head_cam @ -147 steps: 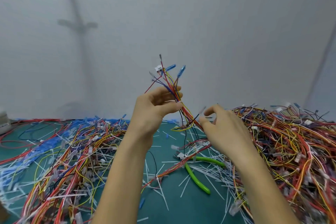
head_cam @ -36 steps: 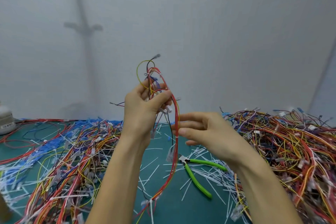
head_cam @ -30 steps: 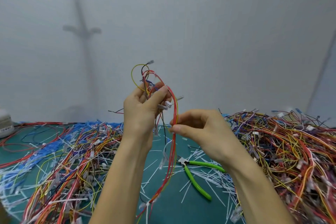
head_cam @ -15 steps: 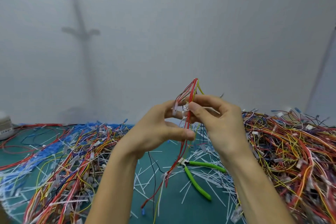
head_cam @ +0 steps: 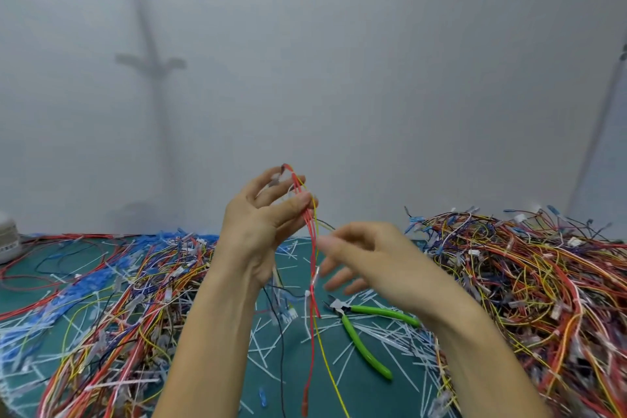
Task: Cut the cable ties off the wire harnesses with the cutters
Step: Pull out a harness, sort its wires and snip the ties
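Head view: a person's two bare forearms rise from the lower edge of the frame over a green desk. The left hand, at centre frame, is lifted above the desk. Its grip pinches a wire harness between the thumb and the fingers near the harness's upper end, so that a short length of red and yellow wire stands above the grip and the long remainder hangs straight down below it to the lower edge of the frame. A whitish cable tie sits round the hanging strands, below the left grip and level with the right hand's fingers.

The right hand, right of centre and lower than the left, is blurred. Its grip is spread, the fingers loosely extended toward the harness, with the thumb tip just beside the strands; contact cannot be judged.

The cutters, green-handled, lie flat on the desk below the right hand, apart from both hands, with their handles splayed and their head pointing toward the hanging wires.

White cut tie strips are scattered over the desk around the cutters. One pile of multicoloured wires fills the lower left of the frame and a larger pile fills the right.
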A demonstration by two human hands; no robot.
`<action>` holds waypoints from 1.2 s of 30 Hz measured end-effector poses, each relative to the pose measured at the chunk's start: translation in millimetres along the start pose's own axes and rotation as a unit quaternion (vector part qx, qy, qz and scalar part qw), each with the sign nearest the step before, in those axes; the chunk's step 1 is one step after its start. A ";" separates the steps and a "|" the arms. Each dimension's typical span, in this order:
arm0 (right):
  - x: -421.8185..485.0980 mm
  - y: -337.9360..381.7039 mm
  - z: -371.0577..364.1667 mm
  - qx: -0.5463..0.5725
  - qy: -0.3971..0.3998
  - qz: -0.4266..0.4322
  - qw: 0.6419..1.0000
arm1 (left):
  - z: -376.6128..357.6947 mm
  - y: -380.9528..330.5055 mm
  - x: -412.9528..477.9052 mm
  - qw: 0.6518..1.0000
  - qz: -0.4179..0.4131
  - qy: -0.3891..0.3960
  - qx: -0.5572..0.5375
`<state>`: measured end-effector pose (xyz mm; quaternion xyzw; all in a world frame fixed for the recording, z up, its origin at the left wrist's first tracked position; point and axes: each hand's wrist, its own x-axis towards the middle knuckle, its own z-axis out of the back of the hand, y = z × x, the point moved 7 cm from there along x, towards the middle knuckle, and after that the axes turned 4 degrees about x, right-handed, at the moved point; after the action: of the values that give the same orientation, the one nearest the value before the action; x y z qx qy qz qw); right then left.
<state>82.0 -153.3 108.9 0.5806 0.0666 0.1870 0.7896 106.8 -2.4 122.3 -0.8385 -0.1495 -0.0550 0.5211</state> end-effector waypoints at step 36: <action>-2.6 24.1 18.4 0.112 -0.164 0.213 0.957 | 26.1 15.8 2.3 0.983 0.112 -0.107 -0.097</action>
<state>80.3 -164.5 137.2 0.6886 -0.1684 0.2440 0.6618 112.2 14.7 97.6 -0.8975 -0.1033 0.0800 0.4212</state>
